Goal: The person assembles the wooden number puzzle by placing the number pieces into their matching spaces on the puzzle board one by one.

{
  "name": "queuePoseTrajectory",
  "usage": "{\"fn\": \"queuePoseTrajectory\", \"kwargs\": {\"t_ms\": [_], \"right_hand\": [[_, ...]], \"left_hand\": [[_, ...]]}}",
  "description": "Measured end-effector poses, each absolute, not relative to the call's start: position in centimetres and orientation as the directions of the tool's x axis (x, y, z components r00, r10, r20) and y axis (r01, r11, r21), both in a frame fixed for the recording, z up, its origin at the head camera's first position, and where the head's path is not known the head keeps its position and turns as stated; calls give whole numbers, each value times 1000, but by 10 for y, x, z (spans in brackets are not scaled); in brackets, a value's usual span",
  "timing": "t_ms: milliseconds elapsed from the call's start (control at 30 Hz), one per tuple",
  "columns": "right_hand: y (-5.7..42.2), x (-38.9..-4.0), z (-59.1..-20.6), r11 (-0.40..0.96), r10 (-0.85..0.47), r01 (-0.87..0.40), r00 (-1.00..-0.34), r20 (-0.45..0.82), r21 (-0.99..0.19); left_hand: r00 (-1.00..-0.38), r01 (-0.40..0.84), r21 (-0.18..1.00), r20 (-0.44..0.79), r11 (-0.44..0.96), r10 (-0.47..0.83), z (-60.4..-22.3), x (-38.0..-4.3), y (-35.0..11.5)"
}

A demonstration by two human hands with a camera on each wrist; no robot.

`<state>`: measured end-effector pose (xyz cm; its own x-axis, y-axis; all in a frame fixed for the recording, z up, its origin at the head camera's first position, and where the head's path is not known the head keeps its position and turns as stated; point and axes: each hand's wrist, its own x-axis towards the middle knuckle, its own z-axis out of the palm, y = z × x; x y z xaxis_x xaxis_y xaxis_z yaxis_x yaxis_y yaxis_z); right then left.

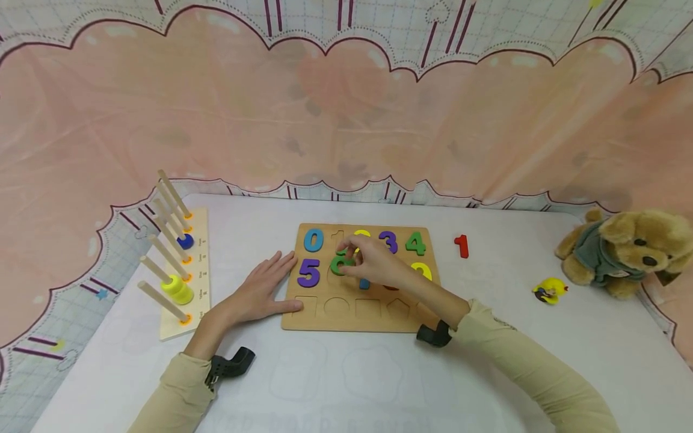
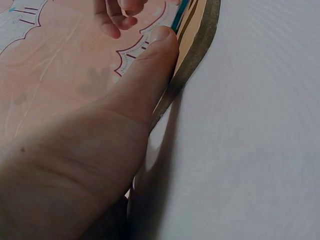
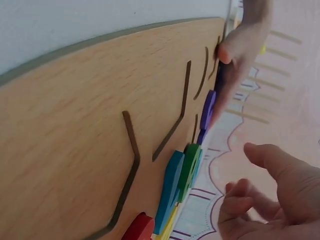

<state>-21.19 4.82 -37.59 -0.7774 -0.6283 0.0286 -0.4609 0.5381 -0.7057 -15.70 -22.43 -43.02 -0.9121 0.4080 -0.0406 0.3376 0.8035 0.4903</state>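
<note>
A wooden number board (image 1: 319,325) lies on the table with coloured figures in its upper rows. My left hand (image 1: 265,288) rests at the board's left edge, fingers spread and thumb on its lower left corner, beside the purple 5 (image 1: 308,273). My right hand (image 1: 373,258) hovers over the middle row, thumb and fingertips apart. In the right wrist view a gap shows between those fingertips and the green figure (image 3: 189,172); nothing sits between them. Beside that figure is a blue piece (image 3: 169,192). The hand and forearm partly cover the pieces beneath.
A red 1 (image 1: 461,246) lies right of the board, and a yellow duck (image 1: 550,290) farther right. A teddy bear (image 1: 617,252) sits at the right edge. On the left stands a peg stand (image 1: 201,264) with yellow and blue rings.
</note>
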Motion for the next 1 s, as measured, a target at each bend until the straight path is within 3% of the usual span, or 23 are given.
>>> {"fn": "queuePoseTrajectory", "kwargs": {"t_ms": [300,1000], "right_hand": [[42,-215,-386,705,-541,-388,-835,-97,-594],[29,-230,-394,775,-506,-346,-841,-192,-528]], "left_hand": [[-913,328,500,-52,802,406,-432,-156,-225],[-913,321,511,-58,797,404,-430,-156,-224]]}}
